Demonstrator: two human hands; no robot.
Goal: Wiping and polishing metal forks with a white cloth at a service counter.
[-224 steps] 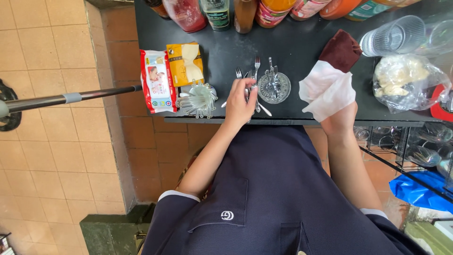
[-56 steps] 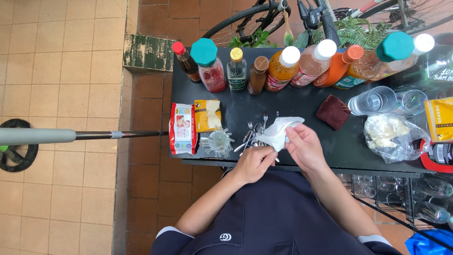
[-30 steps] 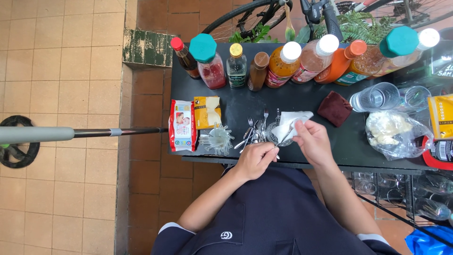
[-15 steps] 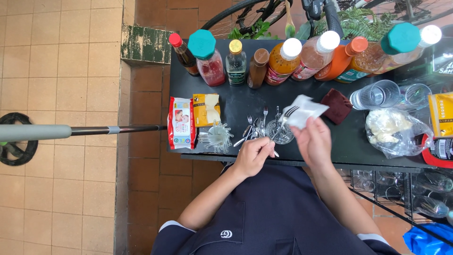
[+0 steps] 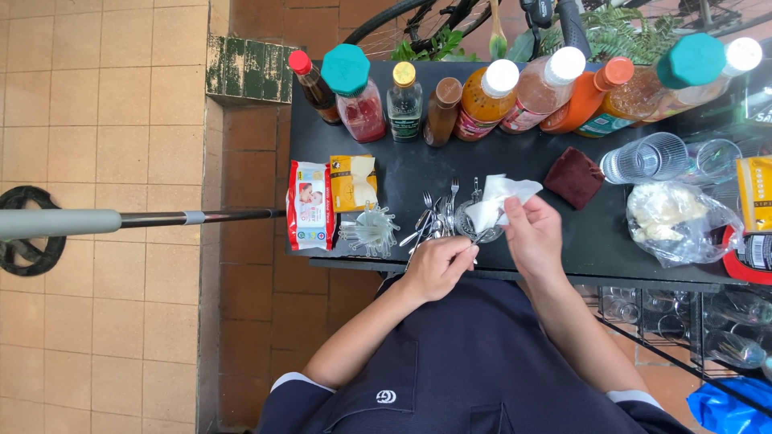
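Note:
My right hand (image 5: 534, 235) pinches a crumpled white cloth (image 5: 497, 199) above the front of the black table (image 5: 515, 165). My left hand (image 5: 438, 265) is closed around the handle of a metal utensil (image 5: 481, 236) whose tip goes under the cloth. Just beyond my hands lie several forks and spoons (image 5: 430, 219) beside a small clear glass dish (image 5: 466, 221). A bundle of clear plastic picks (image 5: 368, 231) lies left of the cutlery.
A row of sauce bottles (image 5: 482, 92) lines the table's far edge. A red packet (image 5: 310, 205) and a yellow box (image 5: 352, 182) lie left. A maroon cloth (image 5: 574, 177), stacked clear cups (image 5: 647, 157) and a plastic bag (image 5: 671, 219) sit right. A grey pole (image 5: 121, 221) crosses the tiled floor.
My right hand has lifted the white cloth a little up and right, then brought it back over the utensil. My left hand has stayed near the table's front edge.

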